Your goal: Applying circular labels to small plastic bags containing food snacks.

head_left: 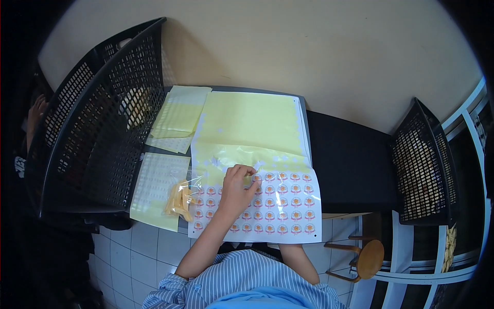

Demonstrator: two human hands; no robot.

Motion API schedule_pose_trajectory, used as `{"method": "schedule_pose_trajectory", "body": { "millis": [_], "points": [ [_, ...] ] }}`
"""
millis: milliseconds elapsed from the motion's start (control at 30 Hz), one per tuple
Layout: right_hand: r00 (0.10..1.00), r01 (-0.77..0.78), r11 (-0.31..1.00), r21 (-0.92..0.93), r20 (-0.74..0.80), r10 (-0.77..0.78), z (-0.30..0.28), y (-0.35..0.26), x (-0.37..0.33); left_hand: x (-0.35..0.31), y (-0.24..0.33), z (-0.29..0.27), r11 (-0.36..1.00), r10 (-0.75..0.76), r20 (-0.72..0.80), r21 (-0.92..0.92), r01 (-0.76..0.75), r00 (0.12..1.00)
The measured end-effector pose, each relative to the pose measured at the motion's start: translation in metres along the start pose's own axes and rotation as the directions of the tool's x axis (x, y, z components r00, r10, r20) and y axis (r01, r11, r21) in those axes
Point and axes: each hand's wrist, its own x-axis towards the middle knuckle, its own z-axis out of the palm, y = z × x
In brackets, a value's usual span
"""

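My left hand [237, 191] reaches over a large sheet of round printed stickers [278, 234]. Its thumb and curled forefinger are a little apart, at either side of a sticker [257, 177] in the top remaining row. That sticker lines up with its row; whether an edge is lifted I cannot make out. Left of the hand, the top row shows bare yellow backing. My right forearm [298, 262] passes beneath the sheet's near edge, which hides the right hand. At the sheet's left edge lies a clear plastic bag [180, 201] with pale yellow sticks inside.
Yellow backing sheets [177, 113] lie at the left, with another pale sheet [154, 190] nearer me. Tall black baskets [103, 103] rise beyond them; another filled basket [424, 165] stands right, past a black surface [350, 159]. A wooden stool [370, 259] sits below. Another person's hand [37, 110] shows far left.
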Motion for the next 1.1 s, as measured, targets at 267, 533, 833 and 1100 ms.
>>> {"method": "schedule_pose_trajectory", "body": {
  "millis": [267, 533, 833, 1100],
  "points": [
    [1.0, -0.001, 1.0, -0.006, -0.013, 0.001, -0.001, -0.002, 0.003, 0.0, -0.003, -0.002, 1.0, -0.004, 0.043, 0.011, 0.003, 0.999],
    [1.0, 0.001, 1.0, -0.017, -0.018, -0.002, -0.001, -0.006, 0.004, -0.003, -0.007, -0.003, 0.999, -0.003, 0.045, -0.052, 0.006, 0.999],
    [1.0, -0.004, 1.0, -0.019, -0.027, 0.004, -0.003, -0.009, 0.005, -0.003, -0.015, -0.002, 0.951, -0.122, 0.099, -0.273, 0.145, 0.988],
    [0.997, 0.042, 0.997, -0.066, -0.058, -0.046, -0.004, -0.029, 0.005, -0.002, -0.023, 0.002, 0.993, -0.069, 0.099, -0.092, 0.079, 0.993]
  ]
}}
